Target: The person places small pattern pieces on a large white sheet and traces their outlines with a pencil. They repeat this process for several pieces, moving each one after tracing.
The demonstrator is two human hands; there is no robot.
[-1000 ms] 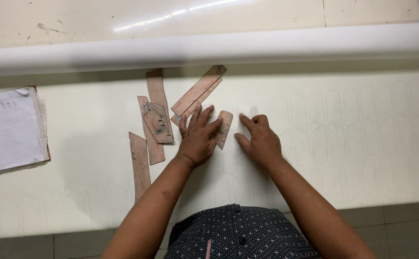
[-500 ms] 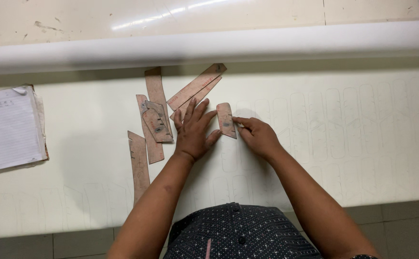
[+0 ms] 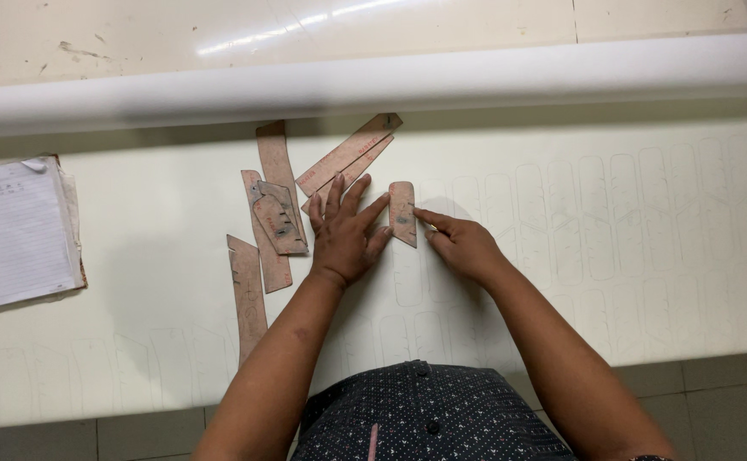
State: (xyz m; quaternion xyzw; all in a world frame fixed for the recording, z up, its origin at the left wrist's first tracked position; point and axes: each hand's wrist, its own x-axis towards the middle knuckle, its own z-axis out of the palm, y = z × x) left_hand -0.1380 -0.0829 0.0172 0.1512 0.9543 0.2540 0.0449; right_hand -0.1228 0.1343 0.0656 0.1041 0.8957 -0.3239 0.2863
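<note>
My left hand [image 3: 343, 235] lies flat on the white sheet [image 3: 612, 282] with its fingers spread, and the index fingertip rests on the left edge of a small brown card template [image 3: 402, 213]. That template is a short rounded strip lying nearly upright between my hands. My right hand [image 3: 463, 248] has its fingers curled together, the tips touching the template's right edge. Whether a thin marking tool sits in those fingers I cannot make out. Faint traced outlines of the same shape cover the sheet to the right.
Several longer brown card templates [image 3: 275, 171] lie fanned out left of my left hand, one apart [image 3: 248, 294] lower down. A white roll [image 3: 373, 81] runs across the far side. A lined notebook [image 3: 14, 235] lies at the left edge. Floor tiles show below the table's near edge.
The small template has turned from tilted beside my left fingers to nearly upright between my hands. My right hand has closed in on its right edge. The left hand has barely moved.
</note>
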